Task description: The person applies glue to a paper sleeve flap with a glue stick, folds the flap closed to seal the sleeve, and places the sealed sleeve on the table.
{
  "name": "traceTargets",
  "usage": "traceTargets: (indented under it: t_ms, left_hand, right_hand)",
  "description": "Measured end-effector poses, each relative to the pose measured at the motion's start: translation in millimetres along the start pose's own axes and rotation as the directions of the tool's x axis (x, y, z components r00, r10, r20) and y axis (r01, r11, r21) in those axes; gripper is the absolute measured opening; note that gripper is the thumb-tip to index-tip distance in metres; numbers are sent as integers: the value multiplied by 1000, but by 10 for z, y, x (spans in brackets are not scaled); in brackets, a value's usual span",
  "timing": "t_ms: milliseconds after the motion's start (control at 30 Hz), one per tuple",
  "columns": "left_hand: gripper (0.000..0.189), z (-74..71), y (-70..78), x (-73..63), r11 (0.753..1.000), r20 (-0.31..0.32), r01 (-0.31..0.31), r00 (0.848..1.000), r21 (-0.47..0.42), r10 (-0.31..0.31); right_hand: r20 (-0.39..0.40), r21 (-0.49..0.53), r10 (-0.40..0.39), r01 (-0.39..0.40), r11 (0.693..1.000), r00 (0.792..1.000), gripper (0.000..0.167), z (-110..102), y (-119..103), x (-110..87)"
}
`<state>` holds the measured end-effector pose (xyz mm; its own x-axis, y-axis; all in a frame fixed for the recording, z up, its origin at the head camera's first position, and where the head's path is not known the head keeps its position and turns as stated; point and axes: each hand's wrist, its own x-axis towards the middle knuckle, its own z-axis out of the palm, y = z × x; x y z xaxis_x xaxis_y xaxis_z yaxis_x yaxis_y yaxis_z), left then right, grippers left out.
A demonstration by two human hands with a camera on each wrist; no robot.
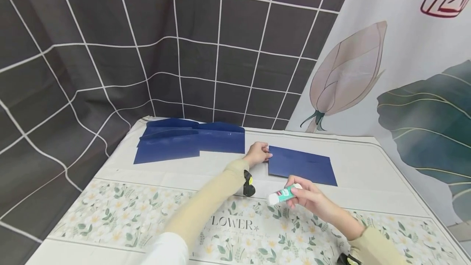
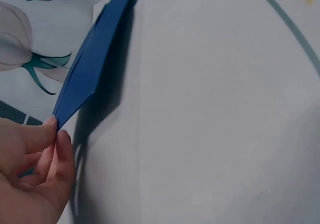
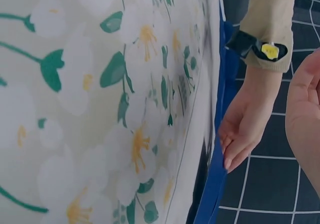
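Observation:
My left hand point(image 1: 258, 153) pinches the left edge of a dark blue paper envelope point(image 1: 302, 166) between thumb and fingers. In the left wrist view that envelope point(image 2: 90, 68) is tilted up off the cloth, its shadow below, with the left hand point(image 2: 37, 169) at its near corner. Closer to the front, my right hand point(image 1: 312, 201) grips a green and white glue stick point(image 1: 284, 194), its white end pointing left. The right wrist view shows part of the right hand point(image 3: 305, 114) at the edge; the glue stick is out of sight there.
Several more blue envelopes point(image 1: 167, 147) lie overlapping at the back left of the table, flaps raised. A white cloth with a flower-print band point(image 1: 147, 212) covers the table. Behind hang a dark grid-patterned curtain point(image 1: 195, 60) and a pale sheet with leaf drawings point(image 1: 397, 85).

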<state>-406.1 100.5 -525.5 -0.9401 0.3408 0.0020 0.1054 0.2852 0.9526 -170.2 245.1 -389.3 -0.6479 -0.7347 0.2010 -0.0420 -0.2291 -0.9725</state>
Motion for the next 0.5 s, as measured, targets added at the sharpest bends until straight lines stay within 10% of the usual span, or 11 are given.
traceTargets:
  t_ms: [167, 500]
  left_hand:
    - [46, -126, 732, -654, 994, -44, 66, 997, 82, -62]
    - [41, -239, 975, -877, 976, -8, -12, 1000, 219, 14]
  right_hand:
    - [36, 18, -14, 13, 1000, 999, 34, 28, 51, 1]
    - [51, -3, -7, 7, 1000, 999, 33, 34, 70, 19]
